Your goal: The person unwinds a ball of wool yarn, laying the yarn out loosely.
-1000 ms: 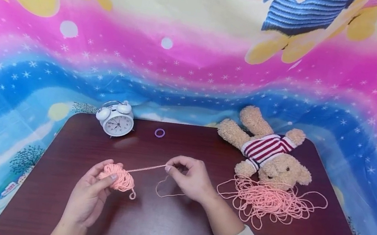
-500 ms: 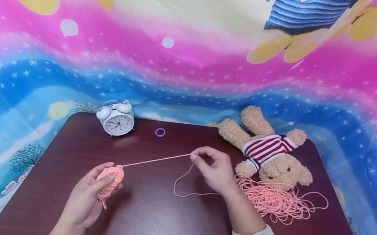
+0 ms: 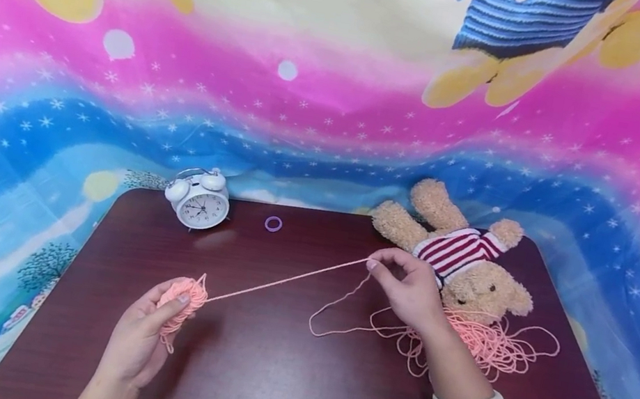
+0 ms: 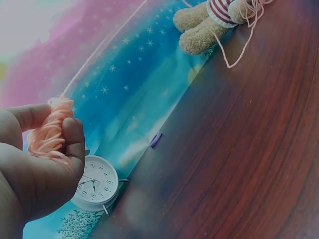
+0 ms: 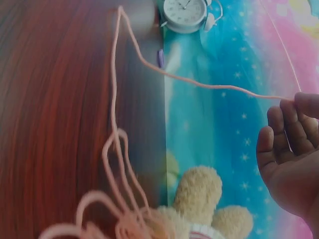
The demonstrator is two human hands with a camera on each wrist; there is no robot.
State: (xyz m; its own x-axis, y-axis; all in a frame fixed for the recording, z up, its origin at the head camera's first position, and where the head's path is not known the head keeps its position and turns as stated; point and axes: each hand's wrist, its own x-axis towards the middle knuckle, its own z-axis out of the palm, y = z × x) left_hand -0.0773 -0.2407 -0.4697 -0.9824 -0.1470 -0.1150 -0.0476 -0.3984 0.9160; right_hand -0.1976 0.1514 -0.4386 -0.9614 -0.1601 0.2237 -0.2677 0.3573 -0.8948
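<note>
My left hand (image 3: pixel 139 332) grips a small wound bundle of peach-pink yarn (image 3: pixel 184 307), the thumb lying across its front. In the left wrist view the bundle (image 4: pixel 50 132) sits between thumb and fingers. A taut strand (image 3: pixel 287 281) climbs from it to my right hand (image 3: pixel 409 289), which pinches the yarn between thumb and fingertips. From that pinch, a slack length (image 5: pixel 199 84) droops to the table and runs back to a loose yarn heap (image 3: pixel 492 348) at the right. My right forearm hides part of the heap.
A teddy bear (image 3: pixel 486 287) in a striped shirt lies behind the heap, partly touching it. At the back left of the dark wooden table (image 3: pixel 263 388) stands a white alarm clock (image 3: pixel 203 208). A purple ring (image 3: pixel 273 223) lies near the back edge. Printed cloth surrounds the table.
My right hand has moved right and away from me, drawing the strand between the hands longer. My left hand stays nearly in place, and the bundle has turned in its fingers.
</note>
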